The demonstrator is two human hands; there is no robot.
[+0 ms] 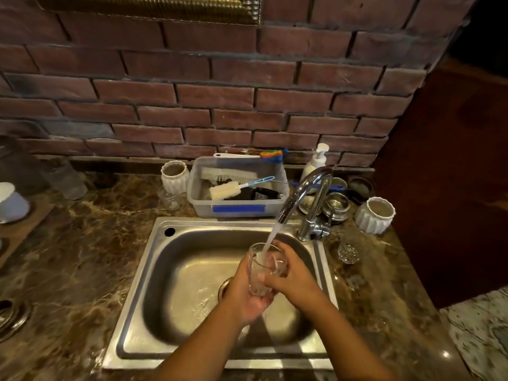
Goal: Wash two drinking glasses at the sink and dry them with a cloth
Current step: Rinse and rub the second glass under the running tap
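Note:
Both hands hold one clear drinking glass [258,281] upright over the steel sink [154,270]. My left hand [247,295] cups its base and side from below. My right hand [291,276] wraps the rim side, with fingers reaching into the glass. Water runs from the chrome tap [308,193] straight into the glass. A second clear cut glass [348,253] stands on the counter to the right of the sink. I see no cloth.
Behind the sink sits a grey plastic tub [236,207] with a foam bottle brush [225,190] and other brushes. A soap pump bottle [316,163], white ribbed pots [375,214] and metal lids crowd the back right. More glassware [66,180] stands at the left on the marble counter.

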